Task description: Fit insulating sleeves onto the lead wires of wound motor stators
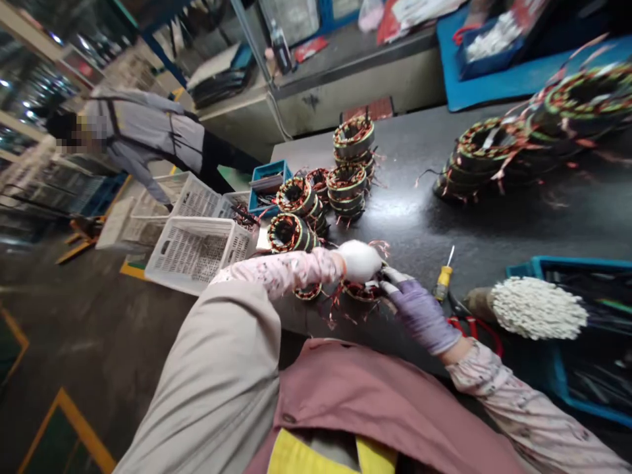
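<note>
Co-worker in a grey top [148, 122] is bending over pale plastic crates at the far left, one arm reaching down, while a white mesh crate [200, 257] is sitting closer to the bench. Next along, a small blue bin [288, 172] is holding some dark bits that I'm not quite making out. Then wire-wound rings [290, 234] are standing in short stacks, coppery windings showing, with more piles just behind. The left hand [360, 260], in a white glove, is sticking out of a floral sleeve [281, 270] at the far edge of one wound ring [359, 293], which is lying on the dark bench [405, 230] right in front of the person, reddish wires spilling out of it. It's all blurring together, so I can't tell whether that hand is gripping anything. The right hand [422, 313], purple glove with pale fingertips, is meeting it at the ring's right side, fingers stretched out; can't tell if they're pinching or just touching. A yellow-handled screwdriver [443, 282] is lying just past it, more ring stacks [486, 158] are standing farther back, and a fat bundle of thin white pieces [538, 308] is lying against a blue crate [560, 378].
</note>
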`<state>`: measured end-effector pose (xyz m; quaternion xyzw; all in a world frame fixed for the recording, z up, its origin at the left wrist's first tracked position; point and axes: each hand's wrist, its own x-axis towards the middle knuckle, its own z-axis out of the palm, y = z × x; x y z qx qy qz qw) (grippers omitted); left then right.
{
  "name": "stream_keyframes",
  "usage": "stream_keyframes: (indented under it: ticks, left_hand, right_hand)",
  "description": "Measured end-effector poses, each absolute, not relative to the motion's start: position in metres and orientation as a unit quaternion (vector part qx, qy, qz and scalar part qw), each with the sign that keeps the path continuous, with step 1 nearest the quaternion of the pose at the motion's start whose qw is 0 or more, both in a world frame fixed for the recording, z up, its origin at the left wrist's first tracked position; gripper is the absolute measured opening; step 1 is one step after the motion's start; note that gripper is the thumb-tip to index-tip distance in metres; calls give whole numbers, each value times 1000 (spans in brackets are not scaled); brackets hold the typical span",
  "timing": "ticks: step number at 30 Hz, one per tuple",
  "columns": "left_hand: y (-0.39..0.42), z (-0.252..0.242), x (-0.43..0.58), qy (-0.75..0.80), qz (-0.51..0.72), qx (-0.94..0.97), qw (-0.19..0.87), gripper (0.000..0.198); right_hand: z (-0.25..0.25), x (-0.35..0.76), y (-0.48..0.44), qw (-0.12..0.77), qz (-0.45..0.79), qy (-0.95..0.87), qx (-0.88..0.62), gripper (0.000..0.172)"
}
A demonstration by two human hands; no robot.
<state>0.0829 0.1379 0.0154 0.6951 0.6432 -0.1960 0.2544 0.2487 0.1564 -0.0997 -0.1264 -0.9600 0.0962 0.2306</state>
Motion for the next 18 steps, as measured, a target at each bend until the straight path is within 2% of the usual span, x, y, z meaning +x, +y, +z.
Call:
stream_keyframes:
  ticks: [2, 4, 7, 11, 15, 18]
  left_hand:
    - [134, 18, 78, 617, -140, 707, 318, 38]
    - [129, 20, 66, 616, -28, 689, 382, 43]
    - [121, 22, 43, 636, 74, 641, 422, 41]
    - [118, 7, 33, 581, -36, 697, 418, 22]
    - [131, -13, 43, 493, -111, 730, 460, 24]
    - [137, -12, 48, 455, -157, 772, 416, 21]
  right_hand:
    - [-101, 250, 156, 220, 109, -960, -136, 32]
    - [-103, 251, 156, 221, 132, -956, -138, 33]
    - [-104, 251, 156, 253, 147, -947, -130, 32]
    - [-99, 250, 156, 261, 156, -944, -131, 30]
    - [-92, 250, 157, 243, 144, -951, -128, 29]
    - [-88, 250, 158, 258, 125, -950, -120, 28]
